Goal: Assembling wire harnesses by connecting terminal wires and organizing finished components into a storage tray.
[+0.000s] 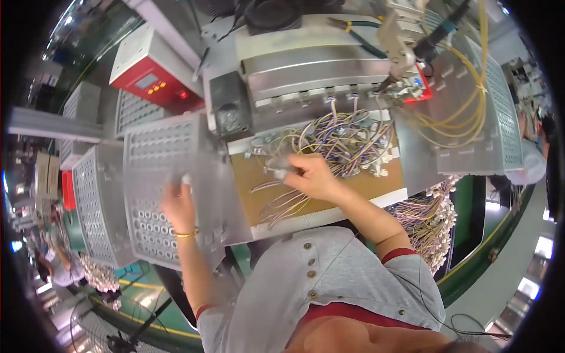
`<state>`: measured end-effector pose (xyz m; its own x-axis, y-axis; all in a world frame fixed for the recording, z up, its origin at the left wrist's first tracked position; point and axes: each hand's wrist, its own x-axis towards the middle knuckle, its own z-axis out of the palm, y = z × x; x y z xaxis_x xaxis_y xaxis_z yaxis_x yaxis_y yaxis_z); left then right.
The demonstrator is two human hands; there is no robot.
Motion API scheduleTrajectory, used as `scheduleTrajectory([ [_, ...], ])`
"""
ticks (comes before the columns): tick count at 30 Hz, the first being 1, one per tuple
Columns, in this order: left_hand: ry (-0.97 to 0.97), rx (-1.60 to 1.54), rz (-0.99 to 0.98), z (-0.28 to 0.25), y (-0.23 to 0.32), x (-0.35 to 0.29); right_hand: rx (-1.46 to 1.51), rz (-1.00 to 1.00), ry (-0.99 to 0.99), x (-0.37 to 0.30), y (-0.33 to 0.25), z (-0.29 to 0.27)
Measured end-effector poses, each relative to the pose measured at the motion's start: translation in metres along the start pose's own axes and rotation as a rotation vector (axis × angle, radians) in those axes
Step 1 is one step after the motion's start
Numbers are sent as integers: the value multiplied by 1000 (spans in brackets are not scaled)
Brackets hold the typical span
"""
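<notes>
My left hand (178,206), smeared by motion, is over a grey tray with rows of round holes (160,144); a small pale piece shows at its fingertips. On its wrist is a gold bracelet (185,235). My right hand (316,176) has its fingers closed in a pinch above the brown work board (359,189). A blurred greyish-white thing is at its fingertips, too unclear to name. Just beyond lies a tangled pile of thin yellow, white and purple wires with white connectors (347,141). Several loose wires (282,206) lie on the board nearer to me.
Behind the pile stands a metal fixture (318,76) with a row of clips. A dark block (231,106) sits beside it, and a red-fronted control box (156,79) is at the far left. Pliers (359,32) lie at the back. Yellow tubing (471,112) hangs at the right.
</notes>
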<state>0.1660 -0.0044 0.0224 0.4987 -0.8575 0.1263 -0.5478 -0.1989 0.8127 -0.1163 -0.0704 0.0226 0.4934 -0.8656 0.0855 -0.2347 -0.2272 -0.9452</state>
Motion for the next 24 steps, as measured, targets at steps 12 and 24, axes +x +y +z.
scheduleTrajectory([
  [12, -508, -1001, -301, 79, 71, -65, 159, 95, 28, -2, -5, 3],
  [24, -448, -832, 38, 86, 84, -66, 75, -131, -26, -1, -10, -13],
])
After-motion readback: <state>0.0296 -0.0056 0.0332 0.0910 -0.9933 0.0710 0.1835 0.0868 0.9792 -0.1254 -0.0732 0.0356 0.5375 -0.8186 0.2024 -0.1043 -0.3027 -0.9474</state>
